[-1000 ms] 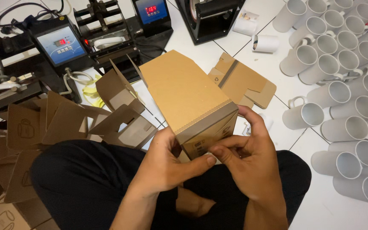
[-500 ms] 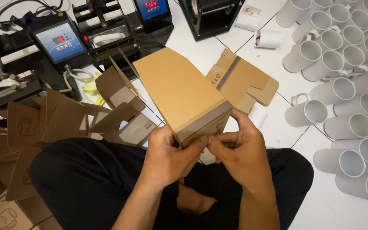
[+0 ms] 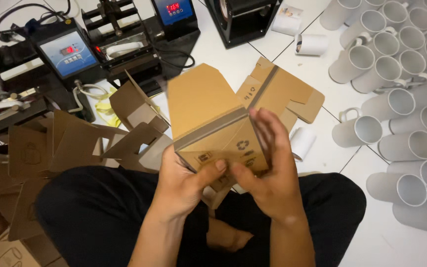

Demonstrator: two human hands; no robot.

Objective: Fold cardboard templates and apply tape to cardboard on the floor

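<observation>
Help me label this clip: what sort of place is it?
Probably a small mug-printing workshop: rows of blank white mugs on the tiled floor, heat-press machines, and both hands folding a cardboard box.

Bright, even light; perhaps slight blur.

We're looking from the head camera, steeply down and close, over the lap toward the tiled floor [image 3: 253,44].
</observation>
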